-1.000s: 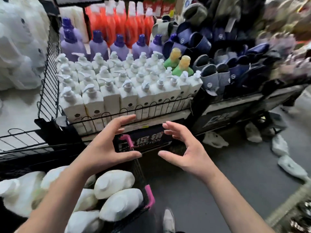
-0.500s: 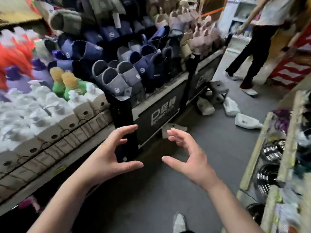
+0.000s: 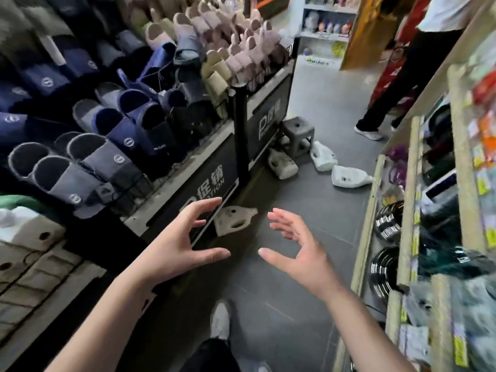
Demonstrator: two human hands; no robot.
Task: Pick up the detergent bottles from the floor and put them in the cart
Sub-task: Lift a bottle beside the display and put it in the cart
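Both hands empty and held wide. Left hand (image 3: 182, 245) and right hand (image 3: 298, 253) sit at centre frame, palms facing each other, fingers spread and loosely curved, a clear gap between them. Neither touches anything.

Nearest bottle (image 3: 234, 220): white, lying on its side on the floor (image 3: 268, 291), against the foot of the slipper stand (image 3: 204, 183). In the frame it shows in the gap between the hands, just past the left fingertips, which cover its left end. It lies lower than both hands and ahead of them. Long axis runs roughly across the frame, rising slightly to the right; narrow end looks to point right, handle hole facing up.

Three more bottles (image 3: 350, 178) lie further up the aisle, upper centre-right, around a grey stool (image 3: 296, 135); well apart from the hands.

Cart not in view. Own shoe (image 3: 220, 320) at lower centre. Another person (image 3: 402, 76) stands at upper right, beyond the far bottles.

Judgement: reach goes forward and down. Left hand appears the nearer and meets the butt end; right hand would come to the neck end. Bottle lies broadside to the hands, so a grip from both ends suits it. Stand base crowds the left side.
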